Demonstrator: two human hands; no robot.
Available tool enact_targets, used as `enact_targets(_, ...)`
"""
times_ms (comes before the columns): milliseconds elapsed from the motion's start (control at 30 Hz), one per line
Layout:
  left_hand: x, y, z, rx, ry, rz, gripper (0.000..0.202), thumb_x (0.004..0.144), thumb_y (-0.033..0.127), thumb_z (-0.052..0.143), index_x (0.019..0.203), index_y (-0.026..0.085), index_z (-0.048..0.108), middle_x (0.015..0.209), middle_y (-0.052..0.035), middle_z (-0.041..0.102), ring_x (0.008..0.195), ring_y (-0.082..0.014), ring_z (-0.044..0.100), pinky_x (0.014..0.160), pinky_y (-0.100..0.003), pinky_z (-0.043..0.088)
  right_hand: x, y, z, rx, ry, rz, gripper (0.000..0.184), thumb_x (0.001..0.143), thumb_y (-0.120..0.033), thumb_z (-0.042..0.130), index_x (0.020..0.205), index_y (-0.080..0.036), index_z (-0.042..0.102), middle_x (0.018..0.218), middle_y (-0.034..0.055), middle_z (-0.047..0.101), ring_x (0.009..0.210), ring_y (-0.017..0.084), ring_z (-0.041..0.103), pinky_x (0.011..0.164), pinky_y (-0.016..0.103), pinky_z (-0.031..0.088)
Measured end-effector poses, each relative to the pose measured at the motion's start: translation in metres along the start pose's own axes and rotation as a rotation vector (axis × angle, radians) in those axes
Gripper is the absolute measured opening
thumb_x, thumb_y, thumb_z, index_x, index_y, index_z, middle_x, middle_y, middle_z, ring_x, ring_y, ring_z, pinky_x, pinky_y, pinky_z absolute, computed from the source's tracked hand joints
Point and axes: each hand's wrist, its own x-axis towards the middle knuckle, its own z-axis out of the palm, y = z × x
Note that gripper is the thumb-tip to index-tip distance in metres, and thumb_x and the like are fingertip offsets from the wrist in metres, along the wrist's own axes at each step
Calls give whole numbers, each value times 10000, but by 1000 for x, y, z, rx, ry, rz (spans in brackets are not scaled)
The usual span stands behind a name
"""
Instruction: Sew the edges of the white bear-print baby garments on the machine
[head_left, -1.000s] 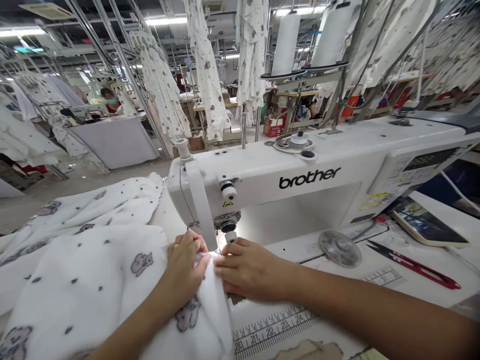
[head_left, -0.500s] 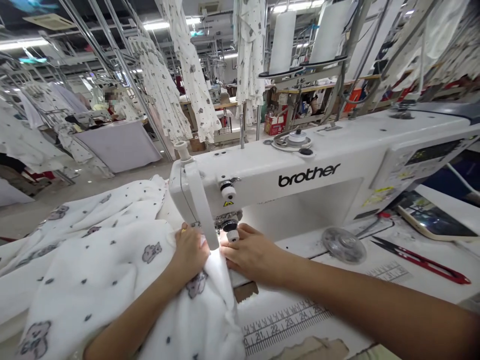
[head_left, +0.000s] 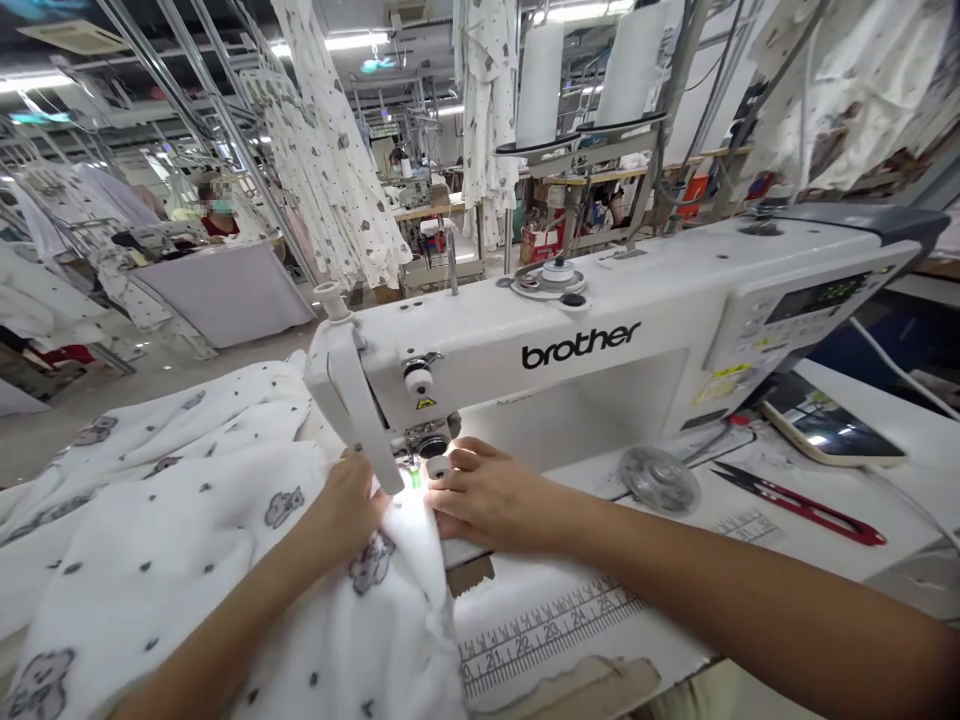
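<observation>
At 6 o'clock, nearest the camera, a printed ruler strip [head_left: 551, 630] runs along the front edge of the worktop [head_left: 750, 560]. From 7 to 9 o'clock a heap of white cloth [head_left: 172, 540] with small grey bear prints covers the left half of the worktop, and one fold of it leads in to the centre.

The left hand [head_left: 346, 505] lies on top of that fold just left of the needle. Its fingers are bent down onto the cloth, but their tips are hidden behind the machine's white guard, so whether they pinch the cloth cannot be told. The right hand [head_left: 491, 495] lies just right of the needle. Its fingers are released and spread flat, pressing the cloth's edge against the machine bed. The two hands are near each other, with the lit presser foot [head_left: 420, 472] between them.

At 3 o'clock a round metal disc [head_left: 658, 480] lies on the worktop. Red-handled thread snips [head_left: 795, 497] lie farther right, with a phone [head_left: 829, 430] beyond them.

The white sewing machine [head_left: 600, 330] spans from the centre towards 2 o'clock. Behind it, at 12 to 1 o'clock, two white thread cones [head_left: 540, 70] stand on a rack. At 11 o'clock printed garments [head_left: 337, 150] hang from overhead rails, and at 10 o'clock a person [head_left: 214, 205] sits far off at another table.
</observation>
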Motion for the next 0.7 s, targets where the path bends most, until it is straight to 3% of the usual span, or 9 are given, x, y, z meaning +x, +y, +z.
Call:
enact_targets(67, -14, 4, -14, 65, 2, 129, 89, 830, 297, 535, 824, 217, 572, 862, -36, 618, 835, -246, 594, 752, -388, 491, -2, 1, -2, -32, 3, -92, 286, 978, -418, 549, 897, -158, 638, 850, 24, 658, 877, 190, 524, 955, 349, 345)
enact_targets(100, -25, 6, -20, 102, -8, 221, 153, 859, 309, 529, 968, 224, 596, 989, -54, 635, 937, -258, 600, 794, -394, 500, -3, 1, -2, -45, 11, -161, 322, 975, -445, 542, 854, -160, 631, 807, 21, 643, 835, 187, 522, 914, 349, 365)
enact_targets(167, -49, 8, -27, 140, -59, 413, 318, 891, 337, 544, 1199, 257, 546, 1159, -60, 626, 1055, -253, 598, 841, -366, 521, -4, -3, -3, -69, 36, -328, 372, 961, -490, 546, 785, -169, 612, 734, 13, 605, 757, 184, 509, 817, 348, 390)
enact_targets(233, -72, 8, -27, 138, -126, 550, 408, 878, 358, 599, 1268, 275, 510, 1159, -44, 647, 1026, -229, 626, 833, -315, 541, -5, -11, -3, -72, 70, -485, 368, 939, -491, 576, 760, -171, 606, 708, 11, 579, 717, 184, 499, 720, 343, 393)
enact_targets(300, -89, 3, -23, 155, -131, 596, 395, 875, 324, 620, 1253, 273, 517, 1068, -24, 680, 944, -208, 653, 829, -290, 545, -6, -21, -4, -46, 114, -601, 333, 932, -449, 593, 764, -163, 622, 716, 21, 573, 709, 181, 511, 641, 330, 388)
enact_targets(400, -100, -6, -21, 171, -75, 539, 249, 921, 235, 541, 1165, 278, 561, 948, -1, 689, 879, -182, 662, 829, -270, 534, -8, -40, -7, -20, 165, -729, 223, 949, -302, 554, 829, -149, 663, 804, 58, 613, 745, 175, 562, 576, 301, 396)
enact_targets(533, -100, -7, -31, 136, -4, 456, 149, 933, 232, 495, 1030, 268, 602, 903, -12, 670, 870, -180, 653, 767, -261, 533, -12, -61, -1, -107, 170, -744, 192, 944, -241, 513, 944, -138, 675, 936, 116, 658, 829, 183, 614, 672, 289, 470)
enact_targets(600, -96, -1, -36, 139, -23, 468, 132, 911, 201, 487, 940, 243, 608, 983, -44, 667, 960, -195, 640, 800, -276, 535, -12, -66, 6, -137, 164, -710, 218, 940, -263, 516, 967, -115, 673, 911, 126, 664, 828, 204, 626, 709, 312, 484)
enact_targets(700, -89, 6, -36, 184, -72, 544, 124, 873, 156, 483, 876, 215, 591, 1286, -86, 597, 1254, -237, 521, 1045, -367, 456, -11, -67, 15, -93, 213, -651, 176, 925, -224, 525, 843, -135, 653, 777, 70, 643, 723, 191, 615, 648, 309, 471)
